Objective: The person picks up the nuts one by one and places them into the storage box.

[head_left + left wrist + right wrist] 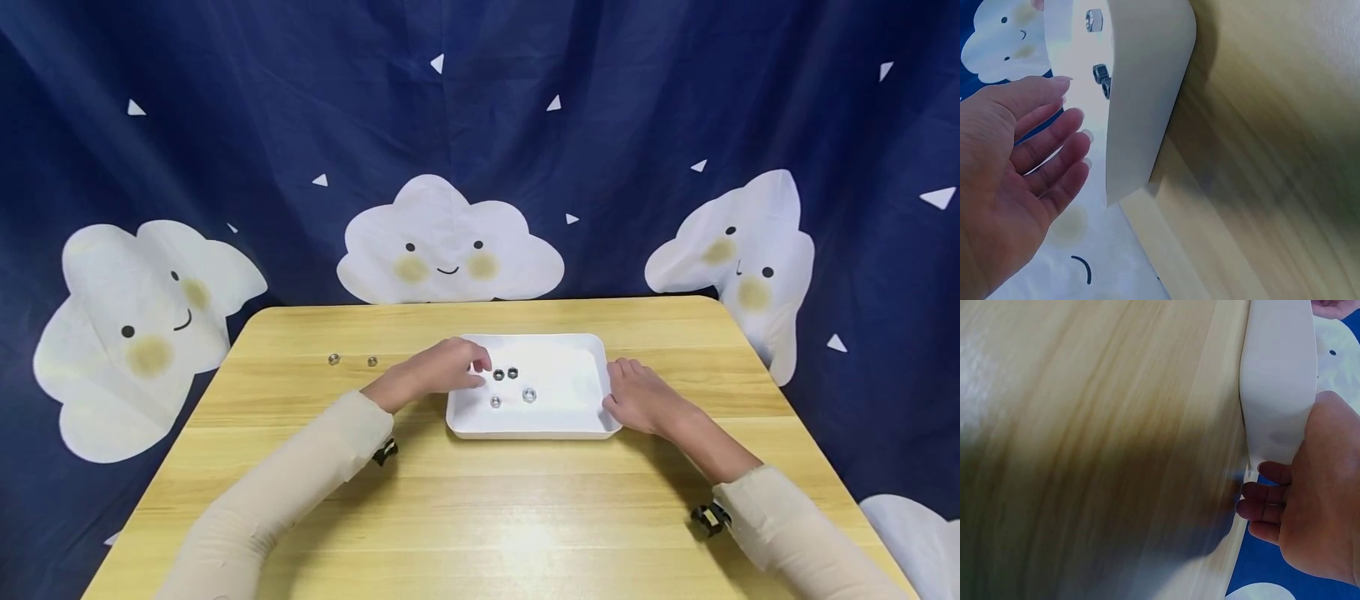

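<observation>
A white tray [570, 433] lies on the wooden table. Inside it are two dark hex nuts [513, 372], a small silver nut [496, 402] and a larger silver nut [529, 395]. Over the tray's left end hovers my left hand [448, 367], fingers loosely bent and apart, with nothing between them; the left wrist view shows this hand [1029, 137] beside the tray wall [1144, 94]. My right hand [641, 398] holds the right end of the tray, its thumb at the rim. In the right wrist view, that hand's fingers [1265, 511] curl at the tray's end.
Two more nuts, one [333, 359] farther left and one [372, 362] closer to the tray, lie on the table [480, 508] left of the tray. Behind the table's far edge hangs a dark blue curtain [495, 125] with white clouds.
</observation>
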A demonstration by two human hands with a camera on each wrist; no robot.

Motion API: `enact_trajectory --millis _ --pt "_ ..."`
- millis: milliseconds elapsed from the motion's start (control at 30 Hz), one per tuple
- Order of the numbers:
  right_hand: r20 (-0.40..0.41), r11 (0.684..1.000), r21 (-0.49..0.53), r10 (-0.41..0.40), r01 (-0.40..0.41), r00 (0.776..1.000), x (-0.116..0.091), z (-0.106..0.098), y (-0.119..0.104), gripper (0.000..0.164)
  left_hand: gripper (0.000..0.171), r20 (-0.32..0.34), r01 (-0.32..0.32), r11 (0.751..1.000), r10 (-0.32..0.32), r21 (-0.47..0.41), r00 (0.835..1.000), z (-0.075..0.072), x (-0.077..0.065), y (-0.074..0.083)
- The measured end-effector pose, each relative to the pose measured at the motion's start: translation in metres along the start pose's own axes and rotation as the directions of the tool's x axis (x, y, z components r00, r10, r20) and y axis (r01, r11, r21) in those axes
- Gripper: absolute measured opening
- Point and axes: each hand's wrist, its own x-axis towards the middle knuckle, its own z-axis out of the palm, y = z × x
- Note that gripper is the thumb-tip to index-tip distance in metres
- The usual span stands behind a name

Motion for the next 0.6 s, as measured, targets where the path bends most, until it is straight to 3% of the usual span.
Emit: enact_trajectory --millis 600 --pt "0.007 1.0 -0.004 0.006 -0.006 1.0 0.001 0.0 0.0 0.051 0.023 -0.129 0.145 0.989 -0.142 0.01 0.981 -0.017 -0.021 -0.013"
